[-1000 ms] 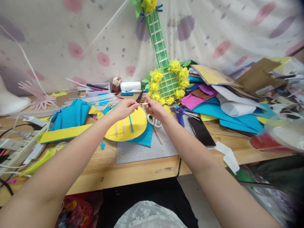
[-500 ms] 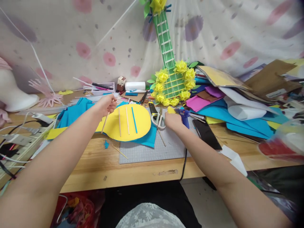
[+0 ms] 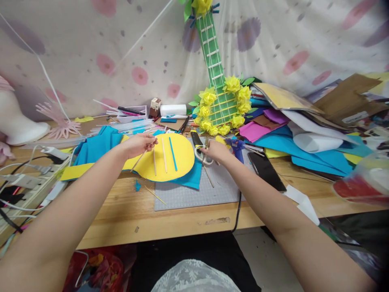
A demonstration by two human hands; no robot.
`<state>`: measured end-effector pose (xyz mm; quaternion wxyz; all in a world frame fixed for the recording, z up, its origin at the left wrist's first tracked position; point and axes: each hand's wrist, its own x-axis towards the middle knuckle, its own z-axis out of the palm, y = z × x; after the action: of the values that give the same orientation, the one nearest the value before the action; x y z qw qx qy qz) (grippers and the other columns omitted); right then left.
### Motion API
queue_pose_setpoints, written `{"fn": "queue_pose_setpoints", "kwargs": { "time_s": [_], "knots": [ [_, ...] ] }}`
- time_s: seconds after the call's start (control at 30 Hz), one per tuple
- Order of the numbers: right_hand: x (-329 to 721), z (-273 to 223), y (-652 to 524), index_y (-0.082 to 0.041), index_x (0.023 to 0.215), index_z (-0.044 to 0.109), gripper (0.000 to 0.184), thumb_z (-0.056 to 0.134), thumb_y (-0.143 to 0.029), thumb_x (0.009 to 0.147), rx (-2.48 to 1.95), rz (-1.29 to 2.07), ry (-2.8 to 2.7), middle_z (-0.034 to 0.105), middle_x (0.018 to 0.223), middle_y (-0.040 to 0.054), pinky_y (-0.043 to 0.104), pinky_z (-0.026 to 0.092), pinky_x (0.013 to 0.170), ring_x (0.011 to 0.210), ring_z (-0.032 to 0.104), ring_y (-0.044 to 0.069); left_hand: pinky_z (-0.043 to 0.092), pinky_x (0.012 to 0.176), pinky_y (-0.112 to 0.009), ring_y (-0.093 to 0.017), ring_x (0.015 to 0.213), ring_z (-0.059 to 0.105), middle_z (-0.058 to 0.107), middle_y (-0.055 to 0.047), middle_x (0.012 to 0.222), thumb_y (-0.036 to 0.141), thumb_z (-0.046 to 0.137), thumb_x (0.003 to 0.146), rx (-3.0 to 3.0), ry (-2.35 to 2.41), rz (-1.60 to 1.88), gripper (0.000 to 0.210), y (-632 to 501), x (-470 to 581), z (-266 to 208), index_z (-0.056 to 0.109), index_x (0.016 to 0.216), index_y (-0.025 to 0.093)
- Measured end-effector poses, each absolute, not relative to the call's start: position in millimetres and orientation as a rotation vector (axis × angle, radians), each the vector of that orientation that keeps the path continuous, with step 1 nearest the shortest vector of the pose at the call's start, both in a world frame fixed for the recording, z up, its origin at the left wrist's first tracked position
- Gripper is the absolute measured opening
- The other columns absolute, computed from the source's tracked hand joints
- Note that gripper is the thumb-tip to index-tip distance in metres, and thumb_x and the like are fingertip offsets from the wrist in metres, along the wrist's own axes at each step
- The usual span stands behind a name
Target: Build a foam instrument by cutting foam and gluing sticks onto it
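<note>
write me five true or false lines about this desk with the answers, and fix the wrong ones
1. The left hand holds a blue stick. False: the left hand holds a pale stick.
2. The right hand is at the scissors. True.
3. The green guitar has red flowers. False: the green guitar has yellow flowers.
4. The phone lies to the right of the glue gun. True.
5. The yellow shape has only pale strips on it. False: one strip is blue.
</note>
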<state>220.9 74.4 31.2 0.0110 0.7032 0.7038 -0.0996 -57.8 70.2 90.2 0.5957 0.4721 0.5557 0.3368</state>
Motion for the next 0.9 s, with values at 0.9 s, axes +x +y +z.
{"fn": "queue_pose_setpoints", "kwargs": {
  "time_s": [0.9],
  "knots": [
    [184, 57, 38, -0.018, 0.096, 0.041, 0.052, 0.065, -0.044, 0.059, 1.695, -1.265, 3.103, 0.051, 0.089, 0.0005, 0.023, 0.037, 0.062, 0.072, 0.047, 0.012, 0.039, 0.074, -0.027, -0.012, 0.076, 0.050, 0.056, -0.001, 0.080, 0.037, 0.059, 0.070, 1.788, 1.150, 0.839, 0.023, 56, -34, 85, 0.054, 0.081, 0.017]
  ]
}}
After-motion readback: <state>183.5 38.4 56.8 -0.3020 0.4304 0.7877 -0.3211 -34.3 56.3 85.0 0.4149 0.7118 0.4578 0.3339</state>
